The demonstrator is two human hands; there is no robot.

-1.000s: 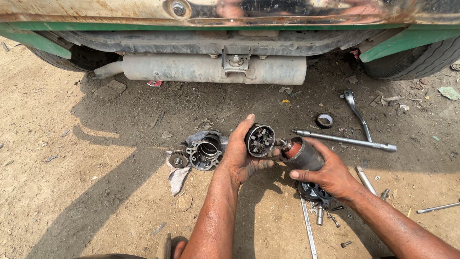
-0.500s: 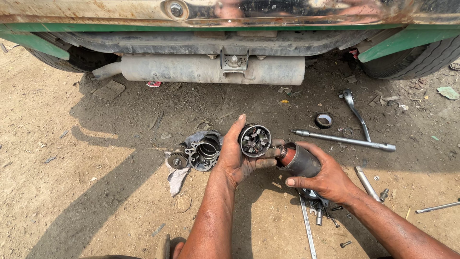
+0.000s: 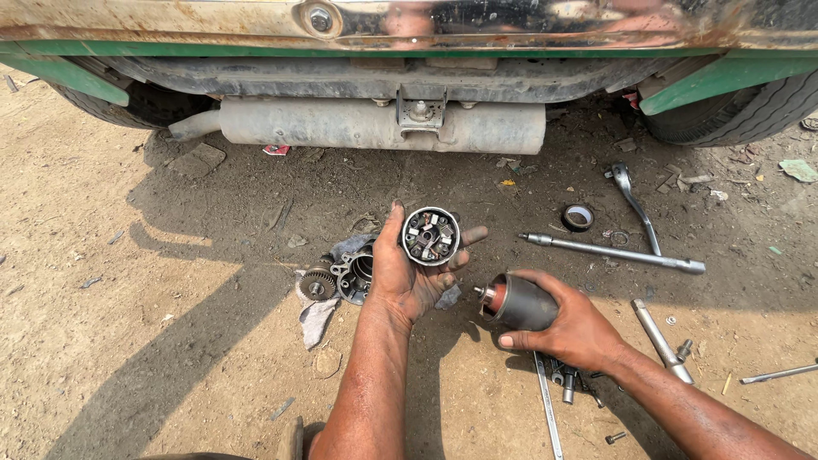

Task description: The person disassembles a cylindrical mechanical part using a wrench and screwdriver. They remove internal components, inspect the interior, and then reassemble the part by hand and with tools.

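My left hand [image 3: 407,274] holds up a round metal end cap [image 3: 430,236] with small brushes and springs showing inside it. My right hand [image 3: 573,327] grips a dark cylindrical motor body [image 3: 516,301] with a short shaft pointing left, a hand's width right of and below the cap. On the dirt just left of my left hand lie a metal housing [image 3: 354,272], a small gear [image 3: 317,282] and a grey rag [image 3: 317,317].
A vehicle's rear with a grey muffler [image 3: 375,124] and tyre [image 3: 750,106] stands ahead. A long extension bar [image 3: 615,253], a ratchet handle [image 3: 632,201], a tape roll [image 3: 578,217] and sockets [image 3: 569,382] lie on the dirt at right.
My two hands have drawn apart: the right hand with the motor body moved down and right, away from the end cap. The left hand has stayed where it was.
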